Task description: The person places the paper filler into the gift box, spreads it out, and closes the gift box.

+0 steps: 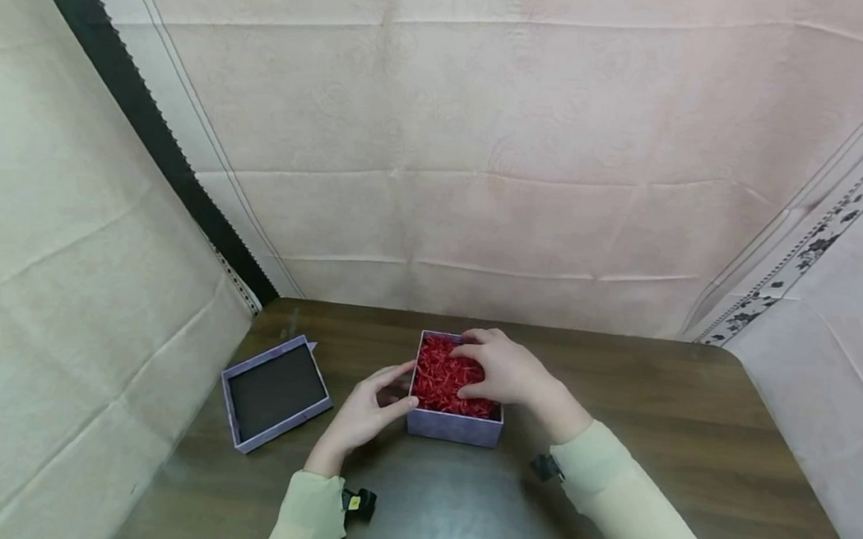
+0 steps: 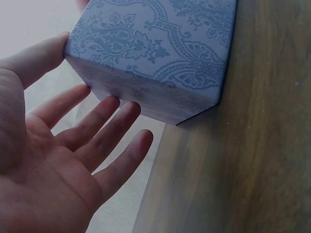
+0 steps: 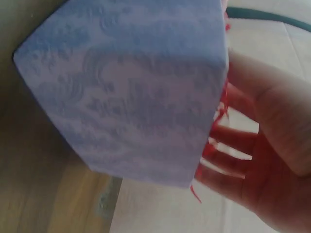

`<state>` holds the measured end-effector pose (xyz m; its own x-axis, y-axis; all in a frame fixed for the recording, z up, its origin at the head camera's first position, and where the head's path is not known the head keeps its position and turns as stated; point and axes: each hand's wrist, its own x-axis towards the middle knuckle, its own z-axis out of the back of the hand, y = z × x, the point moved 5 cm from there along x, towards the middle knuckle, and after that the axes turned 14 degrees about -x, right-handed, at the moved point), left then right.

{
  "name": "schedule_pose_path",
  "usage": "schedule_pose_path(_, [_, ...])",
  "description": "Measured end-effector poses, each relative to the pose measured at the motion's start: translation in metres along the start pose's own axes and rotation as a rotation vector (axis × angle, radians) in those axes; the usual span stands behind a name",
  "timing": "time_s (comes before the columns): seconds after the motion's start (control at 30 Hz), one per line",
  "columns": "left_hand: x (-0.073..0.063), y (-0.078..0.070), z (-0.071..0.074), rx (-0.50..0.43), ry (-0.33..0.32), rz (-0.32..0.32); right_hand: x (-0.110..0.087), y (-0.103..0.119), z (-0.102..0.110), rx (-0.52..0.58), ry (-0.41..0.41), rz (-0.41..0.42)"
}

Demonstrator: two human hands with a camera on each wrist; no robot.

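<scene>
A lavender-blue patterned box (image 1: pixel 455 428) stands upright on the table, filled with red shredded paper (image 1: pixel 438 375). My left hand (image 1: pixel 366 414) is at its left side, thumb by the near corner. In the left wrist view the fingertips touch the box's (image 2: pixel 150 43) side wall, fingers spread and only slightly bent. Over the top, my right hand (image 1: pixel 509 369) rests on the shreds with its fingers spread. A few red strands (image 3: pixel 223 104) stick out over the rim beneath those fingers in the right wrist view.
To the left, a matching lid (image 1: pixel 279 394) lies with its dark inside facing up, turned at an angle. The brown wooden table (image 1: pixel 652 415) ends at a pale cloth backdrop (image 1: pixel 519 168), with cloth hanging at both sides as well.
</scene>
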<state>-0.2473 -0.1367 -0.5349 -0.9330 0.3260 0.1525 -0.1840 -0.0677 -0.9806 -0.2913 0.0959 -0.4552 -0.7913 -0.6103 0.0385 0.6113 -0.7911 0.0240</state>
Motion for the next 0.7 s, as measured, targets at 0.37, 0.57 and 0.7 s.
schedule_pose_path(0.37, [-0.001, 0.000, 0.000, 0.006, -0.005, 0.027, -0.001, 0.026, -0.012, -0.069, -0.066, -0.037])
schedule_pose_path(0.57, [-0.001, -0.001, -0.001, 0.008, 0.002, 0.024, -0.001, 0.028, -0.016, -0.068, -0.058, -0.053])
schedule_pose_path(0.7, [-0.001, -0.002, 0.000, 0.006, -0.001, 0.024, 0.002, 0.027, -0.020, -0.039, -0.027, -0.032])
